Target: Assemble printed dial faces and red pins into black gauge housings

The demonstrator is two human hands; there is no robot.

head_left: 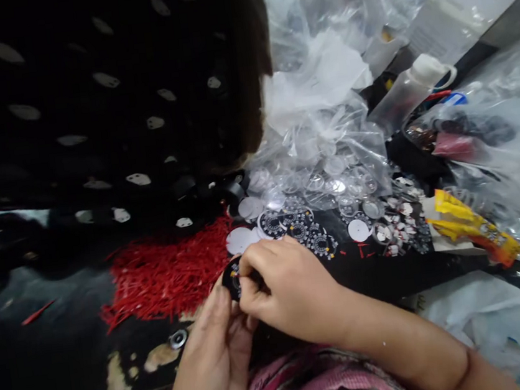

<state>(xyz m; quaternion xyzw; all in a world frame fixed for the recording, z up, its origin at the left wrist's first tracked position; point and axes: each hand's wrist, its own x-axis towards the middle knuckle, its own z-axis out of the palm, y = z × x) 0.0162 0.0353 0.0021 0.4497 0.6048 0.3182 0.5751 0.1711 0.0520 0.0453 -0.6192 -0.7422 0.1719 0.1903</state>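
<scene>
Just above the table's front edge, my left hand (218, 340) pinches a round black dial (231, 280) with white and yellow markings between thumb and fingers. From the right, my right hand (281, 277) comes over the dial's face, its thumb and fingertips pressed together. Whether a small part is between those fingertips is hidden. Left of my hands lies a heap of thin red pointers (161, 275). Behind them several similar printed black dials (299, 231) overlap on the table, beside plain white discs (241, 239).
Clear round covers (333, 180) spill from a plastic bag. Small white-and-red parts (401, 216) and a yellow wrapper (477, 226) lie right. A translucent bottle (412, 90) leans behind. One ring-shaped part (179, 339) sits near the worn edge. Dark spotted cloth (108, 99) fills the upper left.
</scene>
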